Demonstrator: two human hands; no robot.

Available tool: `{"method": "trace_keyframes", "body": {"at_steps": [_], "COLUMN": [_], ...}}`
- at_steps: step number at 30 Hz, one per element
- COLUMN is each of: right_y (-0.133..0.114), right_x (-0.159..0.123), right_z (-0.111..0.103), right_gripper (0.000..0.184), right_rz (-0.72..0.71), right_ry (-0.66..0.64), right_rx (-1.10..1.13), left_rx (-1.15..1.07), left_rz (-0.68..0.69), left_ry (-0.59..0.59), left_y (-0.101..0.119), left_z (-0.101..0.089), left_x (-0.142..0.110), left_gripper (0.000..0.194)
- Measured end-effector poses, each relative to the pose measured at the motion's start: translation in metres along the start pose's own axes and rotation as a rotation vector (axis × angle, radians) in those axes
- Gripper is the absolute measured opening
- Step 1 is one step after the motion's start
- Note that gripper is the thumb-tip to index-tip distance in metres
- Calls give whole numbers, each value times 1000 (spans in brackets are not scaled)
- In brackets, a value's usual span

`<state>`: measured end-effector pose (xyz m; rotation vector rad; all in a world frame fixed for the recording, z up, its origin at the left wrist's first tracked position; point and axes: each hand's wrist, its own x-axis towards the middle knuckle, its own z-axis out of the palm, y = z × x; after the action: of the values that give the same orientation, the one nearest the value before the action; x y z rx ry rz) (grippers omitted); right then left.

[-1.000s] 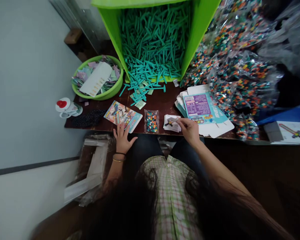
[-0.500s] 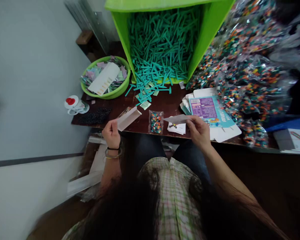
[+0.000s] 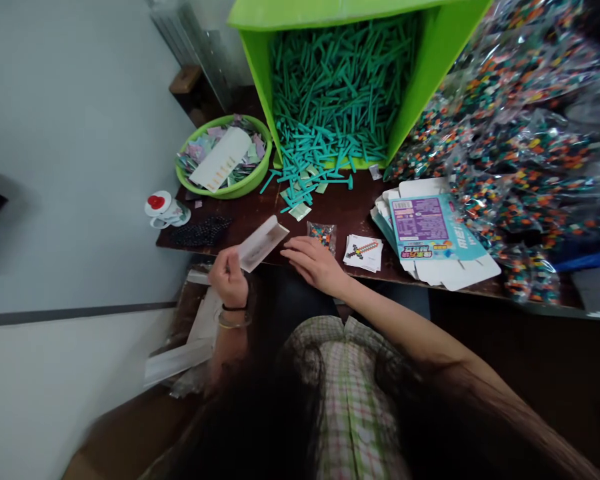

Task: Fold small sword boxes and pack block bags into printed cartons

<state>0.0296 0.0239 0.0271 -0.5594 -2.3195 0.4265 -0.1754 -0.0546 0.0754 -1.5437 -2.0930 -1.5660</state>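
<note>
My left hand (image 3: 229, 279) is closed on the near end of a white trough-shaped tray (image 3: 261, 244), tilted up over the table edge. Just right of the tray, my right hand (image 3: 316, 263) is stretched out flat, palm down, with nothing visible in it. It partly covers a clear bag of small coloured pieces (image 3: 324, 233) lying on the table. Beside that bag is a small stack of white cards (image 3: 364, 253), the top one printed with a pixel sword.
A green bin (image 3: 405, 100) full of teal hammer-shaped sticks spills onto the dark table (image 3: 260, 212). Left stand a green basin (image 3: 255, 179) of small packets and a lidded white mug (image 3: 173, 212). Flattened printed boxes (image 3: 425, 227) and many bags of coloured pieces (image 3: 525, 173) fill the right.
My right hand has moved left from above the cards to beside the tray, and the sheet of paper it held no longer shows in it. My left hand still holds the tray.
</note>
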Motion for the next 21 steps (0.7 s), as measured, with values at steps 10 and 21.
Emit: {"method": "trace_keyframes", "body": {"at_steps": [10, 21], "right_y": [26, 46], "right_x": [-73, -83], "right_z": [11, -59], "right_gripper": [30, 29], "right_rz": [421, 1092], "right_ry": [-166, 770], "right_rx": [17, 1190], "left_rx": [65, -159], "left_rz": [458, -85], "left_ry": [-87, -525], "left_y": [-29, -35], "left_z": [38, 84], "left_x": [-17, -71], "left_gripper": [44, 63]}}
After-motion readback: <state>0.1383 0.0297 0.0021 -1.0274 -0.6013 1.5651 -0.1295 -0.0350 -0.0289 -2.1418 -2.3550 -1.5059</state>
